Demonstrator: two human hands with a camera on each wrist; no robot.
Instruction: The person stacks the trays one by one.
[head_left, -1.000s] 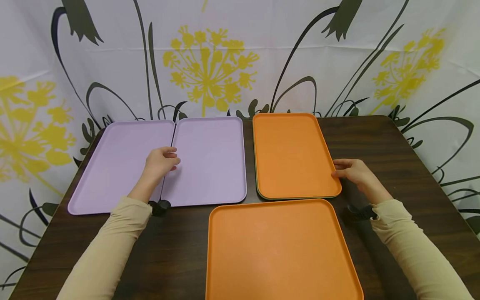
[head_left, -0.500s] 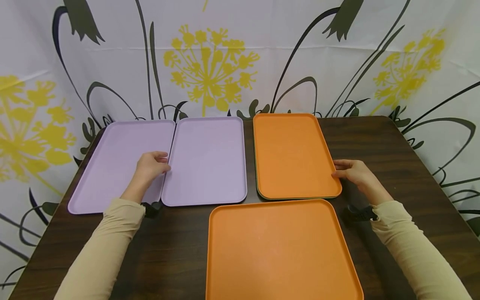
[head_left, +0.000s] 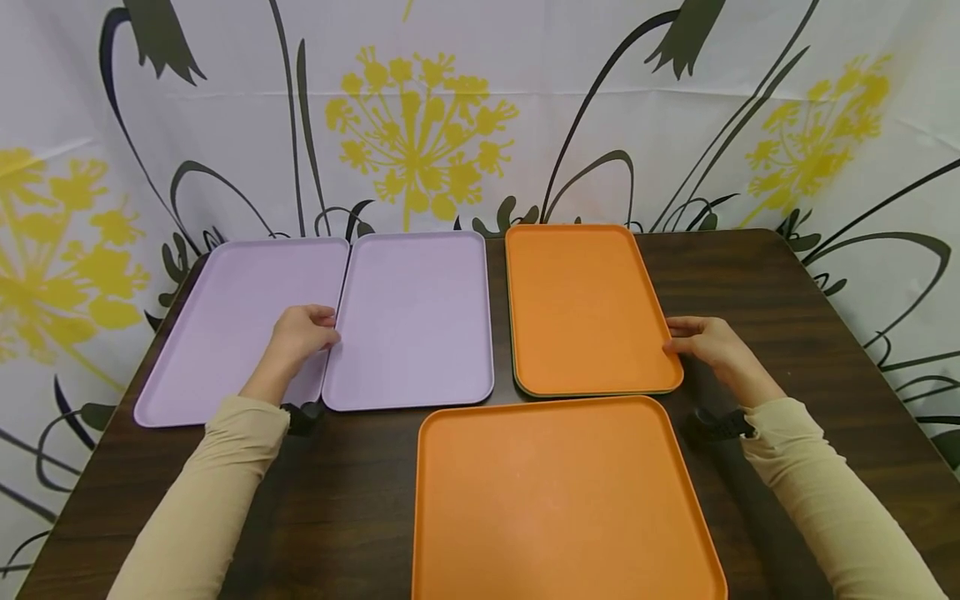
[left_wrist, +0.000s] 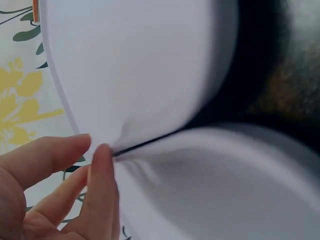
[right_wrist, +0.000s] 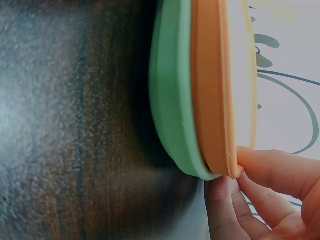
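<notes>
Two pale purple trays lie side by side at the left: a left purple tray [head_left: 225,317] and a right purple tray [head_left: 412,325]. My left hand [head_left: 296,337] is over the seam between them. A fingertip touches the seam in the left wrist view, with nothing between it and the thumb. An orange tray [head_left: 585,308] sits on a green tray [right_wrist: 172,95], whose edge is barely seen from the head. My right hand [head_left: 712,346] pinches the right edge of the orange tray, thumb at the rim and fingers underneath, close to the green tray's edge.
Nearer the front, another orange tray [head_left: 555,500] lies sideways, cut off by the bottom of the head view. All the trays are on a dark wooden table [head_left: 352,500]. Behind stands a white cloth [head_left: 247,125] printed with flowers.
My left hand has moved left, from over the right purple tray's left side to the seam. The right hand keeps its place at the orange tray's edge.
</notes>
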